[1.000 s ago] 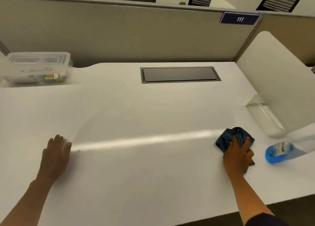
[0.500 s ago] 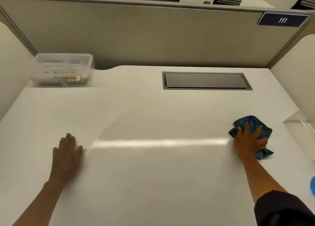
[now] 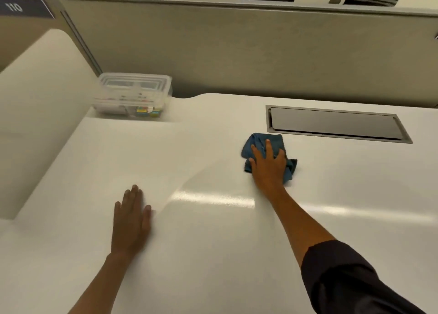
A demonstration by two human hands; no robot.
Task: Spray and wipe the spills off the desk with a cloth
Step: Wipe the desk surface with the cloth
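The right hand lies palm-down on the blue cloth, fingers spread flat and pressing it against the white desk; the fingers are not curled around the fabric. The cloth is crumpled and sits just beside the near left corner of the recessed grey cable hatch. The left hand rests flat and open on the desk, well apart from the cloth and holding nothing. A clear plastic storage box stands at the rear left, near the grey partition. A dark sleeve covers the right upper arm.
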